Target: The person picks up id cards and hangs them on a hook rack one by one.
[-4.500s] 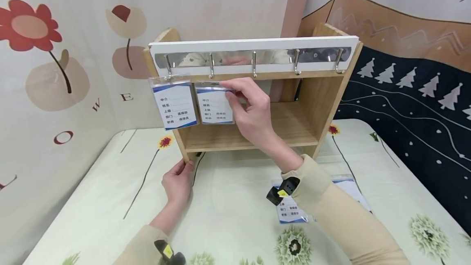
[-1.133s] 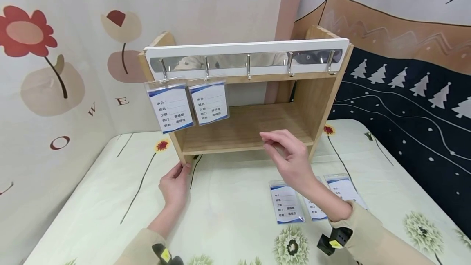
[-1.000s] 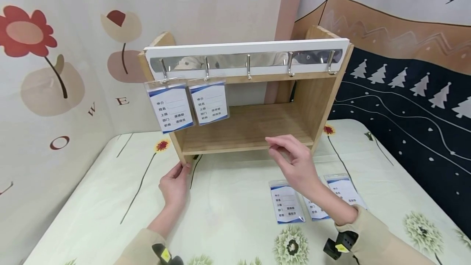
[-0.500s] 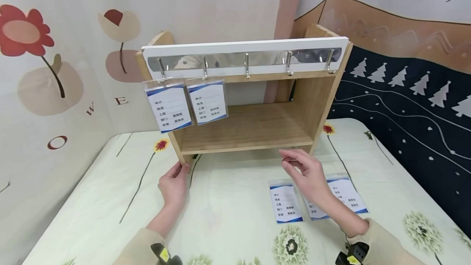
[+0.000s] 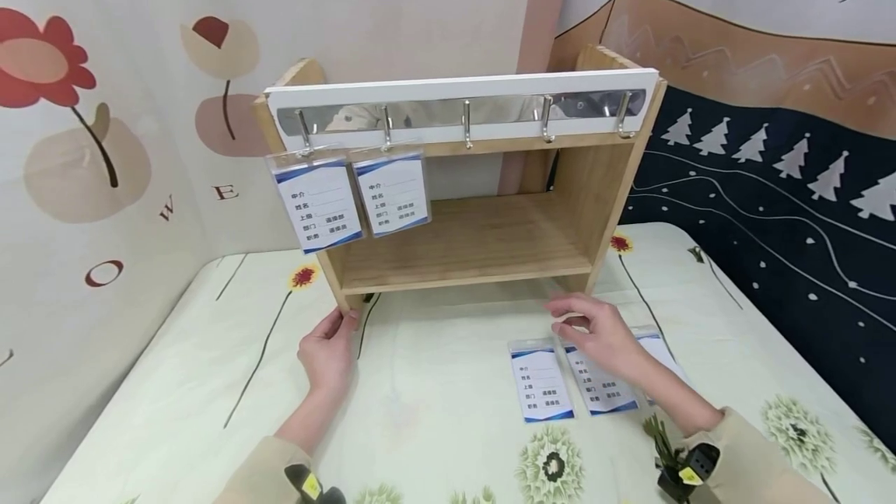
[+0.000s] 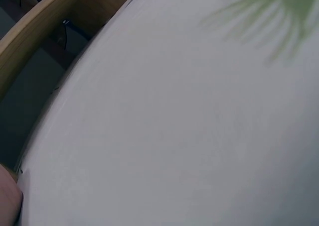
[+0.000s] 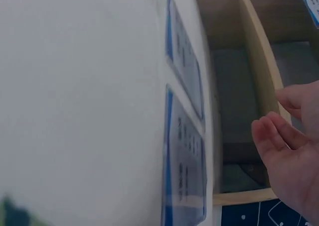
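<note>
Flat on the cloth at the lower right of the head frame, the middle badge [image 5: 603, 390], a white card with blue corners in a clear sleeve, its upper right part hidden behind the right hand [image 5: 600, 335]. Right hand released, thumb and fingers loosely bent with a gap between, nothing in the grip; in the right wrist view, at the lower right edge, apart from the two badges lying there. Just left of the middle one, the left badge [image 5: 542, 383], fully in sight; to the right, the right badge [image 5: 661, 350], partly covered by hand and forearm.

Farther out, at the centre of the head frame, a wooden shelf [image 5: 462, 243], upright on the flower-printed tablecloth [image 5: 434, 403]. At the foot of its left side, lower left of centre, the left hand [image 5: 327, 356], pinching the wood between thumb and fingers. Across the shelf's top front, a white rail [image 5: 462, 89] with five metal hooks [image 5: 467, 123]. On the two leftmost hooks, the outer hanging badge [image 5: 318, 204] and the inner hanging badge [image 5: 393, 193], side by side.

Behind, a pale wall covering [image 5: 413, 6] with flower prints at upper left; along the right edge, a navy panel [image 5: 742, 208] with white trees.
</note>
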The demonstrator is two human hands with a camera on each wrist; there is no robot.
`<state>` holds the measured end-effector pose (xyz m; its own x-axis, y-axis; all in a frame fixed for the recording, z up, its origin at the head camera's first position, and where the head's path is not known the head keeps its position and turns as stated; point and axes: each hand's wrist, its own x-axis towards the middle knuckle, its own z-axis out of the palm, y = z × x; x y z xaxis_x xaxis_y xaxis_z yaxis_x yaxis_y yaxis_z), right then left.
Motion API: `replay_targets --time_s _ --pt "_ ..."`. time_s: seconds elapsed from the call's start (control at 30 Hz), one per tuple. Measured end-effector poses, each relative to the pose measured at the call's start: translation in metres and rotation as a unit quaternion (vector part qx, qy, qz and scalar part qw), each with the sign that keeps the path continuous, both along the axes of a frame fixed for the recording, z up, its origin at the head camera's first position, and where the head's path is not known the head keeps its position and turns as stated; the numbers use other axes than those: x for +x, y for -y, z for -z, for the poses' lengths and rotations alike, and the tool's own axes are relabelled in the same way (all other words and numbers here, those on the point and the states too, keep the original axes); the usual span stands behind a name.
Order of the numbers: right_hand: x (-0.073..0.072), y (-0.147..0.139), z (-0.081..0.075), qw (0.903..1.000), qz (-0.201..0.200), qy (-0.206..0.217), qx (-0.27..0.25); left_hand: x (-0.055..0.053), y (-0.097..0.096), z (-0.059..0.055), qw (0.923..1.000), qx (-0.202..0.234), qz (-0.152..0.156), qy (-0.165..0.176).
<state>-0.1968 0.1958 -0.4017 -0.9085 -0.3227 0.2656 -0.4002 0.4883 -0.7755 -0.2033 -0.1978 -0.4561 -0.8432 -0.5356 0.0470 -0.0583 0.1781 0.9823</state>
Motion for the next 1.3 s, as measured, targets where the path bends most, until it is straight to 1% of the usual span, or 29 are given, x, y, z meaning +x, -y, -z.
replay_targets --time_s 0.27,0.43,0.63,0.8,0.9,1.17,1.3 --pt "-0.001 -0.011 0.012 0.9970 -0.053 0.021 0.052 0.001 0.000 0.000 1.0000 -0.005 -0.005 -0.003" --pt "-0.002 -0.010 0.020 0.9942 -0.070 0.048 0.067 0.001 0.001 0.001 0.9999 -0.006 -0.012 -0.005" --pt "-0.005 -0.008 0.022 0.9923 -0.055 0.063 0.092 0.000 0.001 0.001 0.9999 -0.003 -0.008 -0.009" --pt "-0.009 -0.006 0.019 0.9864 -0.053 0.077 0.135 0.000 0.000 -0.001 1.0000 -0.002 -0.003 -0.002" --pt "-0.013 -0.004 0.016 0.9835 -0.052 0.082 0.152 0.001 -0.001 -0.002 1.0000 0.001 0.001 0.003" --pt "-0.018 0.005 0.011 0.9772 -0.049 0.092 0.185 0.000 0.000 0.000 1.0000 0.002 -0.002 -0.002" --pt "-0.022 0.006 0.011 0.9764 -0.052 0.100 0.184 -0.001 0.000 0.000 0.9999 0.005 -0.006 -0.008"
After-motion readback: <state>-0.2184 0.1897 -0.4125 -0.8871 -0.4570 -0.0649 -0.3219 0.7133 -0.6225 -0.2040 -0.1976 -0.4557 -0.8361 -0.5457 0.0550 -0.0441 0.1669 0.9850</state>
